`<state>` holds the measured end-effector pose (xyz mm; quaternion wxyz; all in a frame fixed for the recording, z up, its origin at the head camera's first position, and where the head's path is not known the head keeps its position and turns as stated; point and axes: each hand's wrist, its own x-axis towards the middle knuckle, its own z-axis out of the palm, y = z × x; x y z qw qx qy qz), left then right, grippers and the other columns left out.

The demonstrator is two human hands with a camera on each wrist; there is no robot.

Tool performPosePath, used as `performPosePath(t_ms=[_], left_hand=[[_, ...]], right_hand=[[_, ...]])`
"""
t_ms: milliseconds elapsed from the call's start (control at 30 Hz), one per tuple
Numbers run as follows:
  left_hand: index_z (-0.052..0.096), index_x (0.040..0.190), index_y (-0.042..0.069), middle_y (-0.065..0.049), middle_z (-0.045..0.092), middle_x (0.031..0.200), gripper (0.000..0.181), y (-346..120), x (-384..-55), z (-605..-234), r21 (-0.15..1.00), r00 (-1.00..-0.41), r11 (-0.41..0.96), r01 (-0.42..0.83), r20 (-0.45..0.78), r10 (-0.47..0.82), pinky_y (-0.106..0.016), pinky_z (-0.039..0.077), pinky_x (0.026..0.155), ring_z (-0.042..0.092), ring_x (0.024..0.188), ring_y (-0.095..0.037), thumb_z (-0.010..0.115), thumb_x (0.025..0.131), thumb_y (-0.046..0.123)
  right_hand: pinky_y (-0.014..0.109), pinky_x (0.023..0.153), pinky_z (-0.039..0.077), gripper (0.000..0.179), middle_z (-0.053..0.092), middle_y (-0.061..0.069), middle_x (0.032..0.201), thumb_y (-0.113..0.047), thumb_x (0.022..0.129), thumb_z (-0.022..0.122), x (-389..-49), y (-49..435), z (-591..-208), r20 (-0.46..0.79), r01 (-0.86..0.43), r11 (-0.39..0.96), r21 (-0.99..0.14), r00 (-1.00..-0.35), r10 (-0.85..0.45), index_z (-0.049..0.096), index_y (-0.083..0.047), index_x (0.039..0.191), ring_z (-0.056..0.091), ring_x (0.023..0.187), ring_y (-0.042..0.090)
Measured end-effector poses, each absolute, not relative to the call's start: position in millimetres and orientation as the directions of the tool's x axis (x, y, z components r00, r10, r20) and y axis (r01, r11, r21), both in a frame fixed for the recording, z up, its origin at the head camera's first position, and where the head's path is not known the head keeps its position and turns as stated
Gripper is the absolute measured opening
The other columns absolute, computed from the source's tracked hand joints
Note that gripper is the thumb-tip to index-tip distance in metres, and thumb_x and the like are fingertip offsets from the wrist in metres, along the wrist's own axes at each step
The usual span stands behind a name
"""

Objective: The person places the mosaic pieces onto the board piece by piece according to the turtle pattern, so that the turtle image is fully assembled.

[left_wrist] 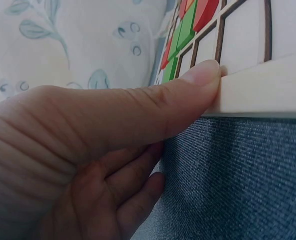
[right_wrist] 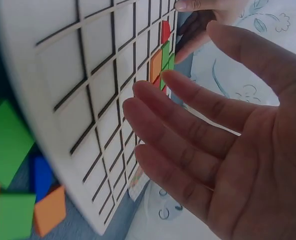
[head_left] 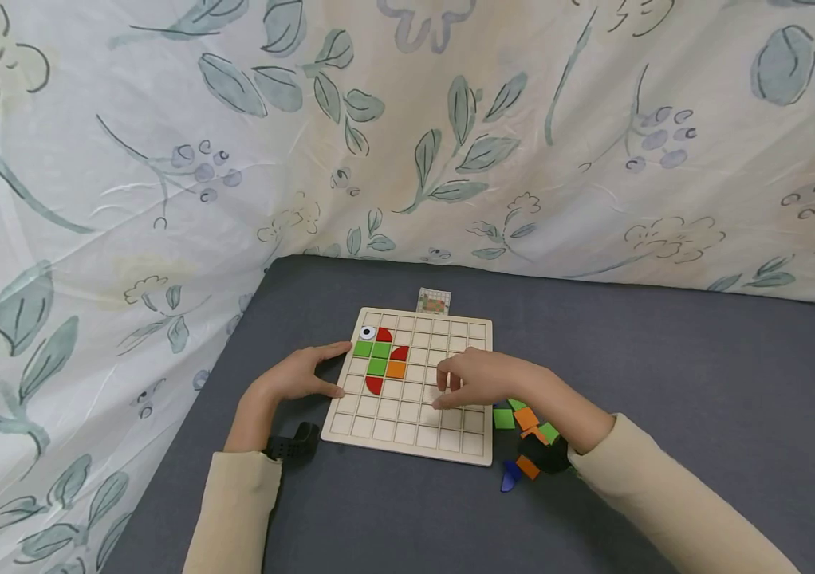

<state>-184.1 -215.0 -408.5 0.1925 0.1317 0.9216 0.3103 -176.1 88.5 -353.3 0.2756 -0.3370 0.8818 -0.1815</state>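
Observation:
A pale wooden grid board (head_left: 387, 430) lies on the dark cloth. In its upper left squares sit an eye tile (head_left: 368, 333), green square tiles (head_left: 376, 367), an orange square tile (head_left: 396, 370) and red quarter-round tiles (head_left: 374, 386). My left hand (head_left: 296, 375) is at the board's left side; in the left wrist view its extended thumb (left_wrist: 203, 75) touches the board's edge. Over the right part of the board hovers my right hand (head_left: 482, 379), fingers loosely bent. The right wrist view shows nothing between its fingers (right_wrist: 183, 130) and thumb.
Loose green (head_left: 503, 418), orange (head_left: 528, 467) and blue (head_left: 511, 477) tiles lie beside the board's lower right, partly hidden under my right forearm. A small picture card (head_left: 434, 300) lies at the board's far edge. Flowered cloth (head_left: 407, 159) hangs behind the dark surface.

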Motion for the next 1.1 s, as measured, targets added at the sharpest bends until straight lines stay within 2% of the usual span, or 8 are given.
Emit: performPosePath(t_ms=[267,500,700,933,1100], left_hand=[[0.035,0.144,0.01,-0.014,0.03,0.148,0.083,-213.7,-184.5,-409.6,0.621,-0.891,0.773,0.131,-0.268,0.366,-0.054,0.029,0.105,0.025,0.135,-0.038,0.078,0.074,0.022],[0.034,0.144,0.01,-0.015,0.03,0.148,0.083,-212.6,-185.0,-410.0,0.626,-0.889,0.768,0.137,-0.264,0.374,-0.053,0.029,0.105,0.025,0.135,-0.038,0.078,0.074,0.021],[0.034,0.144,0.009,-0.015,0.03,0.148,0.083,-213.8,-185.0,-411.1,0.611,-0.891,0.779,0.141,-0.265,0.369,-0.053,0.029,0.105,0.026,0.135,-0.038,0.078,0.074,0.022],[0.035,0.143,0.009,-0.015,0.031,0.148,0.083,-213.4,-184.8,-411.8,0.62,-0.891,0.772,0.141,-0.26,0.371,-0.053,0.029,0.105,0.026,0.135,-0.037,0.078,0.074,0.021],[0.034,0.144,0.01,-0.014,0.03,0.148,0.083,-213.3,-184.8,-412.8,0.623,-0.893,0.771,0.13,-0.264,0.364,-0.053,0.029,0.105,0.025,0.136,-0.037,0.078,0.074,0.021]], right_hand=[[0.027,0.065,0.047,0.023,0.063,-0.001,0.092,-0.037,0.088,0.06,-167.2,115.8,-352.0,-0.348,-0.465,0.708,-0.532,-0.642,-0.683,0.062,-0.016,0.097,0.056,0.074,0.009],[0.023,0.059,0.046,0.027,0.061,-0.004,0.082,-0.036,0.089,0.06,-157.1,145.8,-355.2,-0.289,-0.455,0.663,-0.594,-0.649,-0.704,0.061,-0.011,0.098,0.055,0.067,0.009],[0.023,0.065,0.048,0.028,0.062,-0.006,0.09,-0.037,0.087,0.062,-147.3,169.5,-358.7,-0.215,-0.482,0.672,-0.562,-0.7,-0.681,0.063,-0.011,0.097,0.057,0.076,0.006],[0.031,0.071,0.05,0.021,0.064,-0.002,0.094,-0.026,0.083,0.069,-136.8,195.7,-365.3,-0.124,-0.532,0.691,-0.49,-0.742,-0.659,0.065,-0.011,0.096,0.058,0.083,0.014],[0.032,0.072,0.051,0.018,0.064,-0.004,0.094,-0.02,0.081,0.071,-132.9,207.6,-369.0,-0.114,-0.523,0.695,-0.494,-0.753,-0.648,0.066,-0.011,0.096,0.058,0.085,0.016]])
